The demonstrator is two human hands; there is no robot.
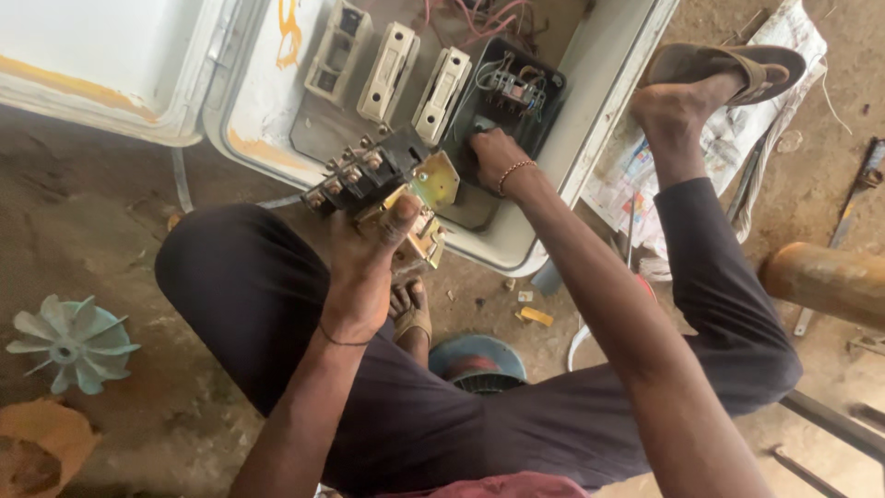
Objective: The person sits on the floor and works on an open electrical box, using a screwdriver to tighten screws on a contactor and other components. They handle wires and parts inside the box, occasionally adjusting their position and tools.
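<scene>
- Nearest the camera, both forearms run up from the bottom of the frame over dark trousers, the person sitting on the dirt floor [111, 212] with one knee raised on the left and a leg stretched to the upper right.
- Left hand [364, 267], frame centre: its grip is closed around a black switch block with brass terminals [369, 175], the thumb pressed up against the yellowish metal bracket [435, 180]. That block is lifted clear, held just in front of the box's lower rim rather than seated inside it.
- Right hand [493, 157], slightly higher and to the right: the fingers are curled down into the box against a black housing [502, 101] with wiring; whether they pinch anything I cannot tell, since the fingertips are hidden.
- White enclosure box [604, 101] lies open across the top of the frame, lid swung to the upper left.
- Progress, as I judge it: the box is opened and one unit is out in the hand; three cream fuse carriers [392, 65] and the wired housing remain mounted on the backplate.
- Farther out: a pale green fan impeller [72, 343] at lower left, crumpled newspaper [636, 175] under the sandalled foot [710, 88] at upper right, a rusty pipe [825, 277] at the right edge.
</scene>
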